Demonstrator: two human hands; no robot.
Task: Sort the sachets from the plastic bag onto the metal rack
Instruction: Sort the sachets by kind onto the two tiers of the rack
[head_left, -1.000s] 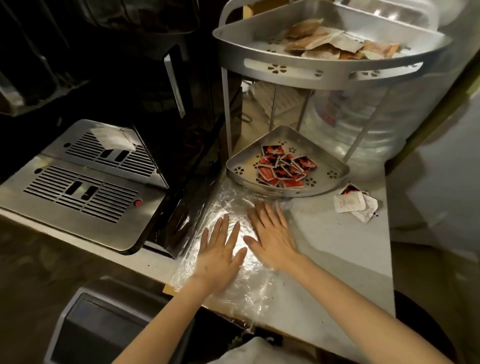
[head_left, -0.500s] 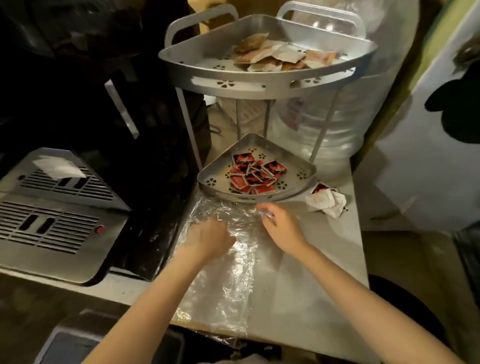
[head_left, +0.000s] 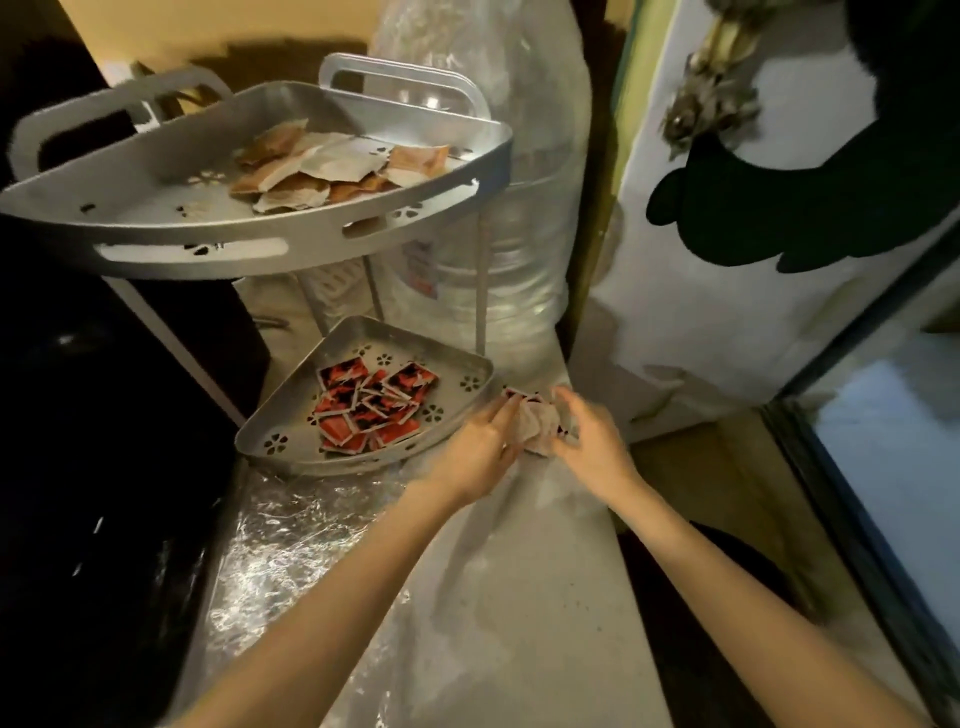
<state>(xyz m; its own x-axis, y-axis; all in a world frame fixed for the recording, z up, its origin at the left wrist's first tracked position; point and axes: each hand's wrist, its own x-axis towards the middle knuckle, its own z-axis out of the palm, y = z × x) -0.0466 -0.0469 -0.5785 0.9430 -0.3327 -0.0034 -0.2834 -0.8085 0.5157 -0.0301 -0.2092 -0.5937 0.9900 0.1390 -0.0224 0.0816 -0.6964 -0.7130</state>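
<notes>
Both hands (head_left: 485, 441) (head_left: 592, 441) gather loose sachets (head_left: 535, 428) — fingers curled.

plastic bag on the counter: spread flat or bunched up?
Spread flat. The plastic bag lies crinkled but open across the counter, in front of the lower tray; neither hand touches it.

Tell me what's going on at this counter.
A person is sorting sachets onto a two-tier metal rack. Both the left hand and the right hand are at the small leftover pile of sachets beside the lower tray. Red sachets fill that tray; brown ones lie on top.
</notes>
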